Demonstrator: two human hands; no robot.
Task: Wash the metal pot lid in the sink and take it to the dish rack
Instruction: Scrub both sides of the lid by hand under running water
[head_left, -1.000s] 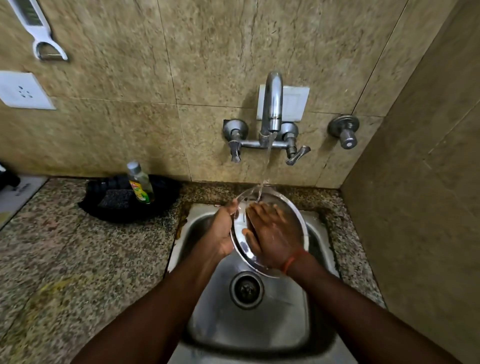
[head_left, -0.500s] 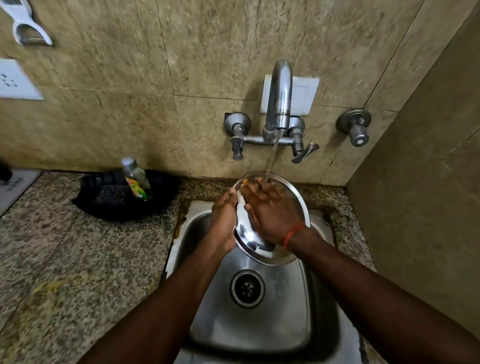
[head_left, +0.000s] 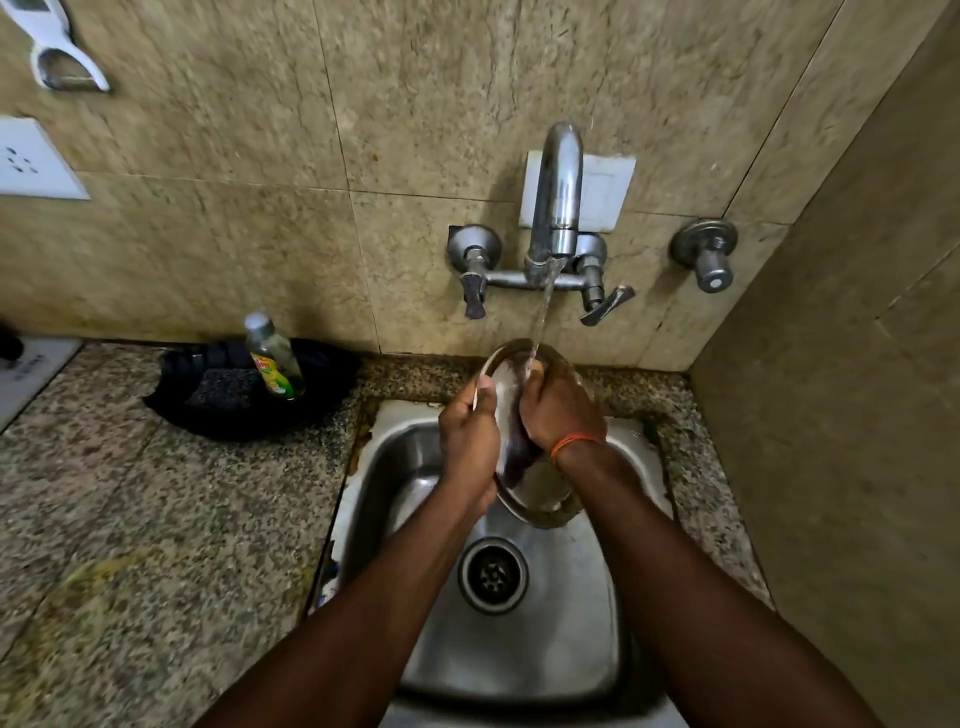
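Lid (head_left: 540, 491) now tilted steeper; left hand (head_left: 467, 441) clamps its rim, right hand (head_left: 558, 410) flat, rubbing. Wet, stiff, slippery: hold by rim.

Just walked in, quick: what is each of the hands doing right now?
Left hand: closed on the lid rim, holding it under the tap.
Right hand: open, flat on the lid's face, not gripping.

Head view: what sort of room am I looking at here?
Most likely a home kitchen wash area. A steel sink is set in a speckled granite counter, a wall tap runs water onto the pot lid, and a dish-soap bottle stands by a scrubber.
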